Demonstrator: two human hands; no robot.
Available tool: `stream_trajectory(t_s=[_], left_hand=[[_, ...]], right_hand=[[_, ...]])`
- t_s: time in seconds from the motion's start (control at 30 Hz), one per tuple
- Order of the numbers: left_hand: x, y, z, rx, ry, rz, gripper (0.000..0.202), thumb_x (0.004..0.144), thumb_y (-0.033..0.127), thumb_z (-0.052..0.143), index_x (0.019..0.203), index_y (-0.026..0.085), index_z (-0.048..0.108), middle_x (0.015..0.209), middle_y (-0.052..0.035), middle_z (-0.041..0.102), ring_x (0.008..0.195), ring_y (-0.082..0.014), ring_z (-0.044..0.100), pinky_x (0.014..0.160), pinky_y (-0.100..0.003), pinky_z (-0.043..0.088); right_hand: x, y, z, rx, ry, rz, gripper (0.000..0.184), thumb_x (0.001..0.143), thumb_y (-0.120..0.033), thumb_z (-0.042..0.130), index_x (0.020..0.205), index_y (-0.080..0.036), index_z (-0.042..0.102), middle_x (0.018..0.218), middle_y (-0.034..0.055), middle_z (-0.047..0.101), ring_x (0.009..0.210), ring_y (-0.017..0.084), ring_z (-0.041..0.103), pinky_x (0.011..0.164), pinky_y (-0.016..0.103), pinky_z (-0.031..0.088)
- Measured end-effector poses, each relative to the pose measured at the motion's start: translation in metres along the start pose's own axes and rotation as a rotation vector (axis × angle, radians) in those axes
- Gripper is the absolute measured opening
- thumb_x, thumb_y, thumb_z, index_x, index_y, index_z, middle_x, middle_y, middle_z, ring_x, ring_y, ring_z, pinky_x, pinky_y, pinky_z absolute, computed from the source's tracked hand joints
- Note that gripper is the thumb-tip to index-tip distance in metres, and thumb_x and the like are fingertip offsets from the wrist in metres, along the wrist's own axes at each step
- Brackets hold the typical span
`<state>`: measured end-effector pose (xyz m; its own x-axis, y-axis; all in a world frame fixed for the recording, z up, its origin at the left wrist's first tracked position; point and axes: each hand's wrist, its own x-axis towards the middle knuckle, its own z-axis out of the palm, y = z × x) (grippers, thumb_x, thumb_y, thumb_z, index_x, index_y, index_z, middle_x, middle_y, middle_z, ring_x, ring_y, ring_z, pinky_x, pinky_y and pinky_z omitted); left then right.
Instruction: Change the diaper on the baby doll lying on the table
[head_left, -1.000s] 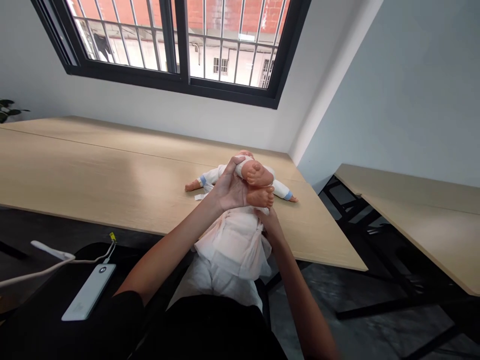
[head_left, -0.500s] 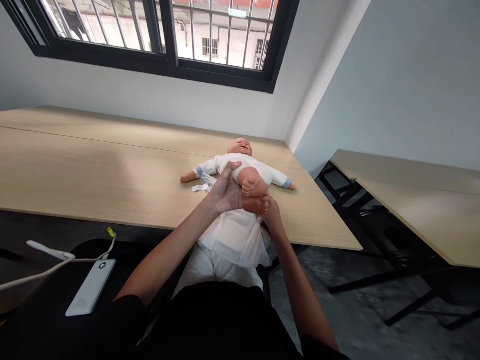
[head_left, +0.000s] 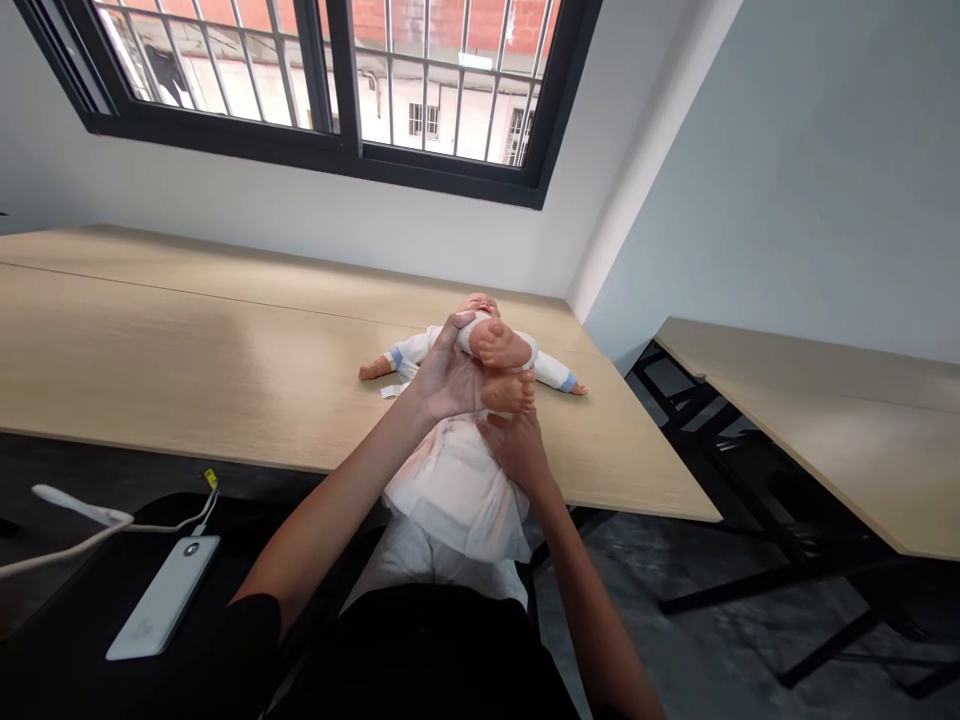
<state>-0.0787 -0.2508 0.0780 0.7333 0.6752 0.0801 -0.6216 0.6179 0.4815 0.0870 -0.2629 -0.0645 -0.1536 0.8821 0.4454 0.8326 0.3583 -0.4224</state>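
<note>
A baby doll (head_left: pixel 555 372) in a white top with blue cuffs lies on its back, head toward the wall and arms spread. My left hand (head_left: pixel 448 378) is closed round its raised legs, thumb up by the upper leg; the bare feet (head_left: pixel 504 348) point toward me. Below the feet, a thin white diaper (head_left: pixel 457 490) hangs over the table's front edge above my lap. My right hand (head_left: pixel 517 450) is at its upper right part, fingers bent onto the material under the lower foot. The doll's bottom is hidden behind its legs and my hands.
The doll rests on a light wooden table (head_left: pixel 187 350) against the wall under a barred window (head_left: pixel 450 90). A white power bank (head_left: pixel 165 600) with a cable lies on a black surface at lower left. Another table (head_left: pixel 825 400) stands to the right.
My right hand has moved left from the diaper's right side to beneath the feet. The doll's legs are raised slightly and now cover more of its chest. The view has tilted up a little.
</note>
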Motion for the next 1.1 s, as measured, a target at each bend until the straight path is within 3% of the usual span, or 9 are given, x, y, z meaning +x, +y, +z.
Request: stream_trajectory(t_s=[0.13,0.37,0.57,0.73,0.87,0.93,1.03,1.1], left_hand=[[0.005,0.003,0.004,0.0,-0.018,0.01,0.035,0.092,0.046,0.047,0.084,0.016,0.063,0.073,-0.0042,0.063,0.077,-0.0196,0.067,0.099,-0.042,0.052],[0.001,-0.001,-0.004,0.024,0.012,-0.06,0.039,0.091,0.051,0.049,0.083,0.016,0.064,0.075,-0.0053,0.064,0.082,-0.0199,0.068,0.098,-0.036,0.052],[-0.001,0.011,-0.008,0.057,-0.033,0.008,0.039,0.089,0.051,0.054,0.072,0.016,0.058,0.073,-0.0061,0.066,0.094,-0.0262,0.069,0.101,-0.043,0.051],[-0.002,0.014,-0.012,0.154,-0.036,-0.018,0.047,0.087,0.06,0.051,0.074,0.015,0.058,0.077,-0.0108,0.067,0.101,-0.0295,0.069,0.09,-0.038,0.055],[-0.002,0.014,-0.014,0.16,-0.028,-0.036,0.047,0.087,0.059,0.051,0.075,0.014,0.058,0.079,-0.0111,0.067,0.101,-0.0292,0.069,0.088,-0.037,0.055],[0.0,0.015,-0.014,0.144,-0.029,-0.02,0.046,0.087,0.058,0.051,0.08,0.014,0.061,0.082,-0.0109,0.068,0.1,-0.0283,0.069,0.092,-0.039,0.054],[0.003,0.016,-0.013,0.132,-0.045,-0.014,0.047,0.089,0.058,0.05,0.093,0.013,0.064,0.086,-0.0105,0.069,0.092,-0.0255,0.07,0.096,-0.041,0.053],[0.005,0.015,-0.012,0.101,-0.081,0.004,0.04,0.09,0.053,0.051,0.096,0.015,0.064,0.083,-0.0059,0.069,0.084,-0.0218,0.07,0.1,-0.041,0.052]], right_hand=[[-0.001,-0.003,0.001,0.057,-0.154,0.043,0.047,0.098,-0.047,0.032,0.111,-0.028,0.073,0.137,0.0003,0.051,0.134,0.017,0.041,0.119,0.039,0.031],[0.003,-0.003,0.0,0.138,-0.219,0.095,0.045,0.097,-0.046,0.037,0.118,-0.025,0.07,0.129,0.004,0.057,0.124,0.014,0.051,0.114,0.034,0.039],[-0.001,0.0,0.004,0.177,-0.099,0.151,0.043,0.093,-0.051,0.047,0.125,-0.03,0.067,0.145,0.0037,0.043,0.141,0.019,0.039,0.124,0.042,0.03],[0.0,0.003,0.002,0.302,0.074,0.163,0.049,0.095,-0.051,0.039,0.119,-0.018,0.066,0.125,0.0086,0.055,0.122,0.013,0.049,0.112,0.031,0.038],[0.008,0.009,0.001,0.39,0.243,0.269,0.05,0.095,-0.047,0.034,0.111,-0.009,0.062,0.113,0.0109,0.059,0.107,0.01,0.051,0.103,0.025,0.041],[0.017,0.013,-0.002,0.355,0.212,0.288,0.044,0.092,-0.042,0.04,0.106,-0.008,0.064,0.109,0.0111,0.06,0.103,0.011,0.051,0.103,0.027,0.041],[0.036,0.018,-0.006,0.314,0.04,0.2,0.036,0.079,-0.03,0.055,0.106,-0.01,0.067,0.111,0.0103,0.061,0.103,0.012,0.051,0.103,0.028,0.043],[0.048,0.02,-0.007,0.387,-0.064,0.161,0.038,0.069,-0.023,0.062,0.104,-0.011,0.069,0.111,0.0093,0.062,0.101,0.011,0.052,0.098,0.024,0.045]])
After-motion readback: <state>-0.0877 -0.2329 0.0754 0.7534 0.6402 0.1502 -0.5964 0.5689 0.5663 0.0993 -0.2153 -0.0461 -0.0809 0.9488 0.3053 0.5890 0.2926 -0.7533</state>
